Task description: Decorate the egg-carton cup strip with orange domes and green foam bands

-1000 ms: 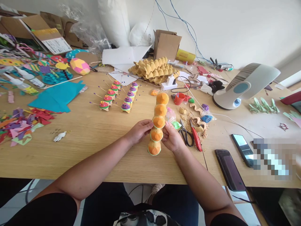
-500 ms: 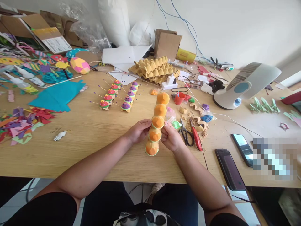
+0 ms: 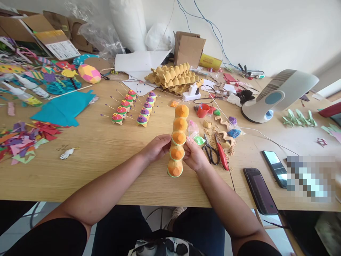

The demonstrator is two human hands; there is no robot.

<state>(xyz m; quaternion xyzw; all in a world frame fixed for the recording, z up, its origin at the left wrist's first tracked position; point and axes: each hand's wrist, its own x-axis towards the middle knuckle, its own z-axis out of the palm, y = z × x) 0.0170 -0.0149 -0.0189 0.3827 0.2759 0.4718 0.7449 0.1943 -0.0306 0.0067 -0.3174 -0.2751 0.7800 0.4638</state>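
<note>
Between my two hands, above the table, is an egg carton strip (image 3: 177, 154) with several bumps in a row. Its bumps are covered in orange, with thin pale green edging around the nearer ones. My left hand (image 3: 159, 147) pinches its left side near the middle bump. On the opposite side, my right hand (image 3: 194, 153) grips it with the thumb on top. Farther back stand two finished-looking egg carton caterpillars, a red and green one (image 3: 124, 107) and a purple and yellow one (image 3: 146, 109), both with thin dark-tipped sticks poking out.
Scissors (image 3: 211, 151) and a red utility knife (image 3: 222, 153) lie right of my right hand, near carton scraps. Phones (image 3: 260, 192) and a white fan (image 3: 277, 96) are farther right. Paper scraps (image 3: 32, 137) and blue felt (image 3: 64, 108) lie left; egg trays (image 3: 173, 78) are stacked behind.
The near end of the orange egg carton strip has swung slightly right, so it stands more upright in view. Both hands keep their hold.
</note>
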